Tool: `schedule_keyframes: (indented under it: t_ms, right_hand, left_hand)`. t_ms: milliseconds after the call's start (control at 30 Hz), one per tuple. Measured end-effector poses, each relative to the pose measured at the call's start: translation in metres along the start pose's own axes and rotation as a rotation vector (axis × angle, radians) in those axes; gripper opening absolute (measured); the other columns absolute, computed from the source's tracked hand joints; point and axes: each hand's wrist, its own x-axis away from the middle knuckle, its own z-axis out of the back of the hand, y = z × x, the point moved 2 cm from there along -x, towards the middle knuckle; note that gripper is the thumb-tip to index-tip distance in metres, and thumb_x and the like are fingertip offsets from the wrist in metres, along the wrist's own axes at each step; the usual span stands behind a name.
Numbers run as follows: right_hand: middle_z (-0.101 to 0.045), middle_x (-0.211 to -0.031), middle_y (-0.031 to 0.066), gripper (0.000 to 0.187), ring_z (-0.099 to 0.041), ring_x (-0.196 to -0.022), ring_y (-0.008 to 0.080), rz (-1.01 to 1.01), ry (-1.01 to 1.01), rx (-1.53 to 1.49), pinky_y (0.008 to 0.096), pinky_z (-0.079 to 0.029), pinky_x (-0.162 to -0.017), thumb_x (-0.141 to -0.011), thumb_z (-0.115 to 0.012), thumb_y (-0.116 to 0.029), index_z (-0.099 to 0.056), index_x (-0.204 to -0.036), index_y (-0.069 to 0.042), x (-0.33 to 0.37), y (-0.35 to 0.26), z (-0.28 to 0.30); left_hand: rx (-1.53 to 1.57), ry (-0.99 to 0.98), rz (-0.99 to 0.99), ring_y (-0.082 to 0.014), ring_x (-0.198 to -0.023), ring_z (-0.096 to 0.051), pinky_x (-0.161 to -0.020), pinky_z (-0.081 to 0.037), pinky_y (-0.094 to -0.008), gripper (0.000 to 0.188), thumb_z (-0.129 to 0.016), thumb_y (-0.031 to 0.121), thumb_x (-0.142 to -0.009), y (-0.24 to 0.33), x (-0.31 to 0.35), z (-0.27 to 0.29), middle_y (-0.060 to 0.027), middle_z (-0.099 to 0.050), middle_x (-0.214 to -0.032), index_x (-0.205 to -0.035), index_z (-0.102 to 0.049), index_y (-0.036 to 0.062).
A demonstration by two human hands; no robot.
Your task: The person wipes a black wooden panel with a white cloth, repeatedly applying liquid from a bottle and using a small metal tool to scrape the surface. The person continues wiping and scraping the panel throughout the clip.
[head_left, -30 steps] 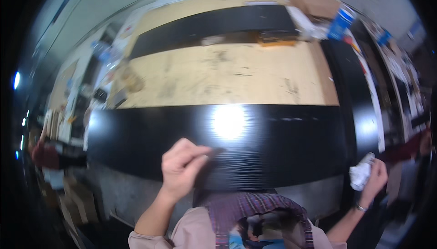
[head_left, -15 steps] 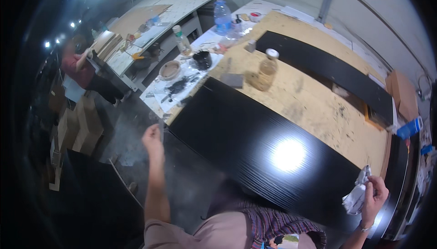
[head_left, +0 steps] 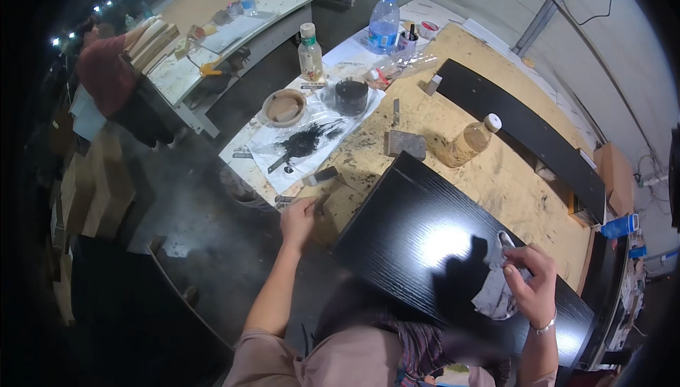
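My right hand [head_left: 536,281] pinches a crumpled, grey-stained white rag [head_left: 494,295] above a glossy black board [head_left: 397,217]. The rag's dark shadow falls on the board's wood-grain surface. My left hand [head_left: 298,221] is closed beside the near left corner of the table, left of the board's end. Something thin and dark seems to stick out from its fingertips, too blurred to name. Just beyond that hand lies a small dark-ended block [head_left: 323,177]. On a stained white sheet [head_left: 258,152] stand a black-coated cup [head_left: 351,97] and a round bowl [head_left: 284,108].
A bottle with amber liquid [head_left: 471,143] and a grey block [head_left: 406,145] stand beyond the board. Farther back are a second black panel [head_left: 524,121], a green-labelled bottle [head_left: 309,54] and a large blue water bottle [head_left: 384,26]. A person in a red top [head_left: 106,72] works at the left bench.
My view has shifted, and the board appears farther right. The right hand with the rag has moved inward over the board. My left hand has come closer to the table corner.
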Motion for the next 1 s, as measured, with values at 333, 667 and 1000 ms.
schedule_keyframes:
  t_ms: [333, 667, 1000]
  right_hand:
    - [-0.072, -0.088, 0.0069, 0.030, -0.064, -0.082, 0.0099, -0.155, -0.167, -0.366, 0.0264, -0.052, -0.075, -0.105, -0.054, -0.019, -0.071, -0.106, 0.006, -0.071, -0.041, -0.053]
    - [-0.075, -0.104, 0.0165, 0.050, -0.072, -0.088, 0.0246, -0.050, -0.334, -0.189, 0.0361, -0.056, -0.082, -0.080, -0.080, -0.032, -0.071, -0.119, -0.002, -0.060, -0.009, -0.029]
    - [-0.068, -0.117, 0.0130, 0.050, -0.065, -0.110, 0.0255, 0.147, -0.077, -0.177, 0.0341, -0.053, -0.092, -0.079, -0.084, -0.021, -0.068, -0.123, -0.004, -0.047, 0.030, -0.003]
  left_hand:
    - [0.391, -0.214, -0.792, -0.0271, -0.081, -0.069, -0.072, -0.055, -0.0348, 0.020, -0.082, 0.009, -0.077, 0.237, 0.039, 0.106, -0.0096, -0.072, -0.092, -0.095, -0.074, 0.0032]
    - [0.568, -0.188, -0.671, -0.0176, -0.072, -0.064, -0.064, -0.047, -0.0273, 0.006, -0.071, -0.007, -0.082, 0.260, 0.025, 0.076, -0.0098, -0.068, -0.084, -0.085, -0.070, -0.0025]
    - [0.848, -0.342, -0.456, -0.0058, -0.083, -0.059, -0.077, -0.047, -0.0223, 0.018, -0.056, 0.011, -0.104, 0.303, 0.030, 0.033, -0.0071, -0.071, -0.099, -0.102, -0.066, -0.0039]
